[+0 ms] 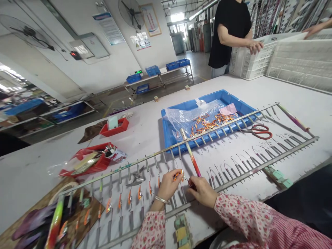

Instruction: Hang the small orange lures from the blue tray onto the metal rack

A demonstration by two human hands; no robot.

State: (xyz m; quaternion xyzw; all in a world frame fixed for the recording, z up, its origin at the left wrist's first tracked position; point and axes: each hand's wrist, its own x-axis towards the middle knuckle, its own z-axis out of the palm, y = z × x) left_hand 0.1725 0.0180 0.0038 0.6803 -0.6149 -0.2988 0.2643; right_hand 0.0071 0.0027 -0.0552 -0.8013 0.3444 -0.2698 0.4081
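White is the long desk [145,129] before me, and across it lies a metal rack [256,169] with many hooks. The left hand [166,187] pinches small orange pieces [178,175] over the middle of the rack. Just beside them, the right hand [203,191] has bent fingers; whether its grip pinches something, I cannot tell. Behind, a blue tray [167,133] contains similar pieces [212,124].
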